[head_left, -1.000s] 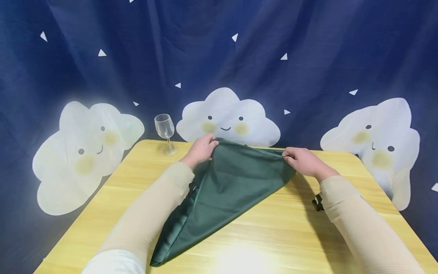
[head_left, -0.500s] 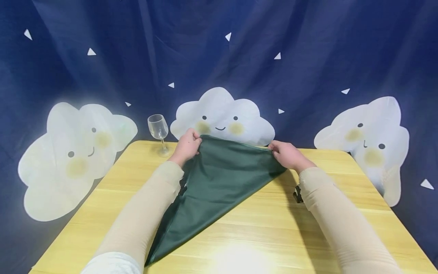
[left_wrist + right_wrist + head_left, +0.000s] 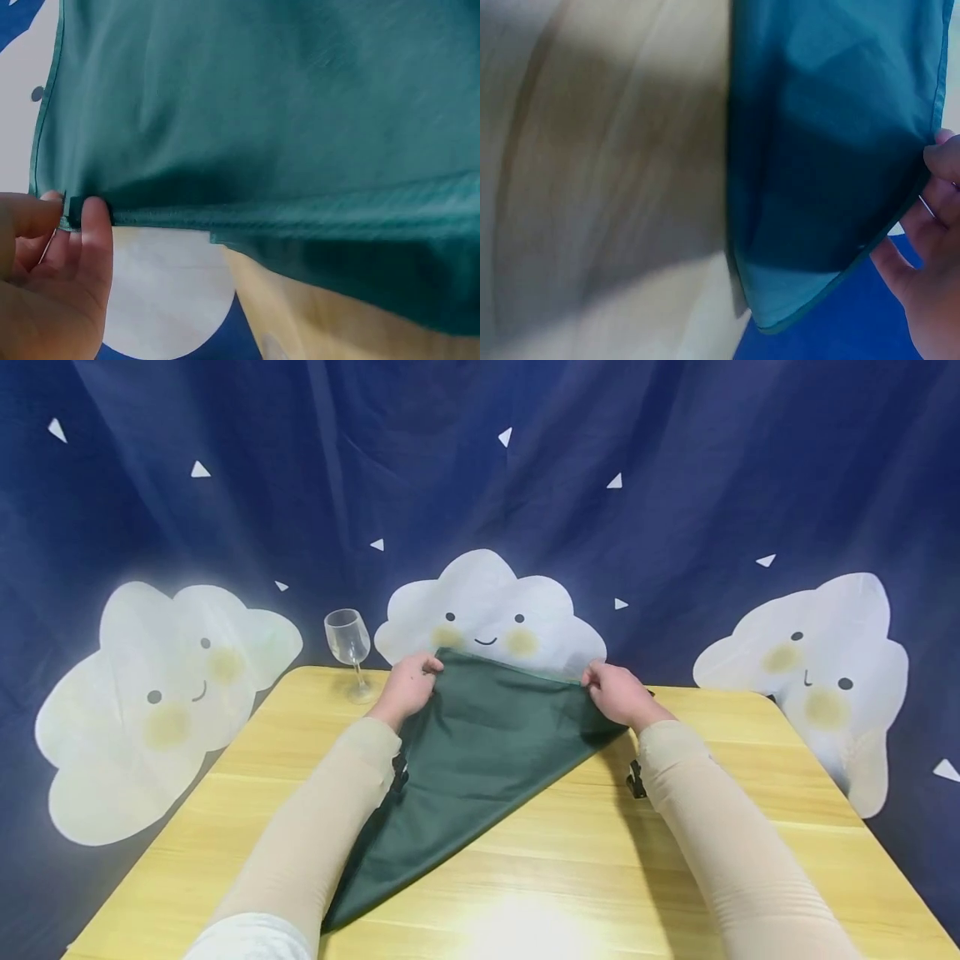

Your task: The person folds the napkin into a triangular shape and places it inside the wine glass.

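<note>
A dark green cloth (image 3: 487, 752) with a hemmed edge is raised at its far side, and its near point reaches down toward the table's front. My left hand (image 3: 408, 687) pinches its upper left corner; in the left wrist view, thumb and fingers close on the hem of the cloth (image 3: 247, 112). At the upper right, my right hand (image 3: 618, 693) pinches the edge between thumb and fingers, as the right wrist view also shows on the cloth (image 3: 825, 165). Between the hands the top edge runs fairly straight, sloping slightly down to the right. What lies behind the cloth is hidden.
A clear wine glass (image 3: 348, 639) stands upright at the far left corner of the wooden table (image 3: 750, 793), close to my left hand. Behind the table hangs a dark blue curtain (image 3: 555, 510) with white clouds and triangles.
Both hands have shifted left in the head view, the right one more, so they are slightly nearer each other. The cloth's top edge has risen a little. The grip on both sides stays.
</note>
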Tool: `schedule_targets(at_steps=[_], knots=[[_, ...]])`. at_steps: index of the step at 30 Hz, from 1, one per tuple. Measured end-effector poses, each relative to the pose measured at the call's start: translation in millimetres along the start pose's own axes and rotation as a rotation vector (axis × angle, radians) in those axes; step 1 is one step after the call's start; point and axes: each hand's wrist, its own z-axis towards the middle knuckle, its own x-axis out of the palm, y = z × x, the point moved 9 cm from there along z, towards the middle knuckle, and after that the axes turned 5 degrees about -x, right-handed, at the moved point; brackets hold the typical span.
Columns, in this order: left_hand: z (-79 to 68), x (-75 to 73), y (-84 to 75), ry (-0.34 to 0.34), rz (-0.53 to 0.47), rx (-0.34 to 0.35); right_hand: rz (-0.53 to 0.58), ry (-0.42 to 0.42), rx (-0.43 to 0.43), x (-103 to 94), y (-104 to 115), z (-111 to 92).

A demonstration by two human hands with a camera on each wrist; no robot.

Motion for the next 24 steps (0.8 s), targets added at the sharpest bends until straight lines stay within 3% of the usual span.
schedule_targets(at_steps=[4,10,15,19,24], knots=[[2.2,10.0,3.5,0.024,0.139,0.040,-0.010,0.035,-0.015,11.1,0,3],[5.3,28.9,13.0,0.124,0.287,0.015,-0.109,0.070,-0.055,24.3,10,8],[9.8,35.5,26.4,0.171,0.320,-0.057,-0.195,0.119,-0.054,37.1,17,16],[11.9,37.8,38.8,0.190,0.320,-0.109,-0.214,0.193,0.006,48.9,18,21],[16.3,41.3,41.8,0.212,0.379,-0.107,-0.216,0.243,0.061,57.4,16,26]])
